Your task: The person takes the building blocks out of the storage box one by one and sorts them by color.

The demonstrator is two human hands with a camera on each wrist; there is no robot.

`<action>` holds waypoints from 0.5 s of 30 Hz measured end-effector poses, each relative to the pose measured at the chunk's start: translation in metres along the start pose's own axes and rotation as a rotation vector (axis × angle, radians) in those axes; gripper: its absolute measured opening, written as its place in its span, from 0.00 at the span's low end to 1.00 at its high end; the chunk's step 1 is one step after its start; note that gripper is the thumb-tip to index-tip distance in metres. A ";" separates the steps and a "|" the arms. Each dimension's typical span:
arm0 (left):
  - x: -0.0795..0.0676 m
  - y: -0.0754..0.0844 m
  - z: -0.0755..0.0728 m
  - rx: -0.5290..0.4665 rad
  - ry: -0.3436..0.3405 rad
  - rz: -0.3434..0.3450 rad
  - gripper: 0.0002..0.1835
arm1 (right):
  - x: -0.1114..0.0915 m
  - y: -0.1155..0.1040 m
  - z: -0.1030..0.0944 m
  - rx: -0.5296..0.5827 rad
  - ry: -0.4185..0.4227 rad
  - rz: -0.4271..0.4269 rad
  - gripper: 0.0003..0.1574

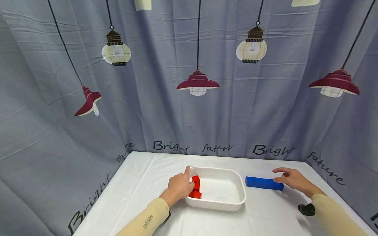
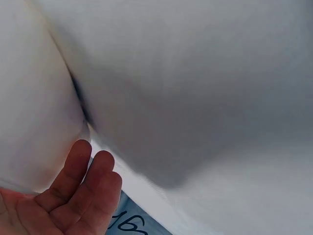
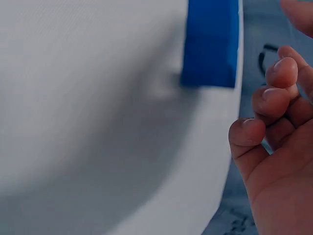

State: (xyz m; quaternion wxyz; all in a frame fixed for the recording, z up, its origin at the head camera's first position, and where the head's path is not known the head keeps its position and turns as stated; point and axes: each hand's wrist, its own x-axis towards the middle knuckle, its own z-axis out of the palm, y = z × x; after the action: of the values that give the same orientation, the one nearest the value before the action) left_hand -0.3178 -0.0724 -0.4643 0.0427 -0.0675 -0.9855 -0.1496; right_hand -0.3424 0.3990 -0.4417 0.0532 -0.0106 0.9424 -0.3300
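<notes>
Against the left side of a white plastic tray point(image 1: 217, 206) is my left hand point(image 1: 180, 185). Its thumb reaches over the rim and the index finger points forward along it. In the left wrist view the other fingers point(image 2: 100, 188) lie along the tray's outer wall. Several red cubes point(image 1: 197, 194) sit inside the tray by that hand, partly hidden by it. To the tray's right, several blue cubes point(image 1: 260, 183) form a straight row on the table. My right hand point(image 1: 295, 181) hovers over the row's right end, thumb and index finger spread, nothing between them.
A white cloth covers the table point(image 1: 165, 164). Behind it and on both sides hangs a grey-blue curtain point(image 1: 165, 108) printed with lamps and lettering. A dark wrist device point(image 1: 306, 209) shows at the right sleeve.
</notes>
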 end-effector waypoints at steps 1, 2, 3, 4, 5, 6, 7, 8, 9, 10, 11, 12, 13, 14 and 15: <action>0.001 0.000 -0.001 0.005 -0.002 0.003 0.39 | 0.000 -0.006 0.000 -0.008 0.001 -0.013 0.44; 0.001 -0.001 -0.001 0.006 -0.005 0.005 0.39 | 0.000 -0.012 0.001 -0.016 0.003 -0.029 0.43; 0.001 -0.001 -0.003 0.008 -0.007 0.009 0.39 | 0.000 -0.018 0.001 -0.020 0.003 -0.041 0.42; 0.002 -0.001 -0.004 0.008 -0.011 0.011 0.39 | 0.000 -0.024 0.002 -0.023 0.004 -0.058 0.41; 0.002 -0.001 -0.005 0.004 -0.019 0.011 0.39 | 0.000 -0.029 0.002 -0.025 0.002 -0.075 0.41; 0.002 -0.001 -0.007 0.004 -0.026 0.013 0.39 | 0.001 -0.033 0.003 -0.026 0.001 -0.093 0.40; 0.003 -0.002 -0.008 0.004 -0.034 0.015 0.39 | 0.002 -0.037 0.005 -0.022 -0.001 -0.109 0.40; 0.003 -0.002 -0.009 0.001 -0.040 0.018 0.39 | 0.003 -0.041 0.006 -0.018 -0.002 -0.117 0.39; 0.004 -0.003 -0.011 0.000 -0.043 0.022 0.39 | 0.004 -0.046 0.007 -0.016 -0.004 -0.124 0.39; 0.004 -0.004 -0.011 -0.006 -0.048 0.025 0.39 | 0.004 -0.050 0.008 -0.010 -0.007 -0.141 0.38; 0.004 -0.005 -0.012 -0.012 -0.049 0.028 0.39 | 0.005 -0.054 0.010 -0.002 -0.012 -0.153 0.38; 0.005 -0.005 -0.012 -0.016 -0.049 0.030 0.39 | 0.005 -0.058 0.011 0.005 -0.014 -0.163 0.37; 0.005 -0.006 -0.011 -0.021 -0.047 0.032 0.39 | 0.005 -0.062 0.013 0.016 -0.018 -0.170 0.37; 0.005 -0.007 -0.010 -0.029 -0.042 0.034 0.39 | 0.006 -0.067 0.014 0.022 -0.021 -0.179 0.37; 0.004 -0.008 -0.008 -0.035 -0.037 0.033 0.39 | 0.007 -0.071 0.016 0.032 -0.028 -0.196 0.36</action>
State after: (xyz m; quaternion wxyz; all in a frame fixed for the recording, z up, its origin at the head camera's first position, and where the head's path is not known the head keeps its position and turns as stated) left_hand -0.3225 -0.0817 -0.4583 0.0258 -0.0874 -0.9821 -0.1649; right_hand -0.3484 0.3334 -0.4104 0.0341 -0.1066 0.9306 -0.3484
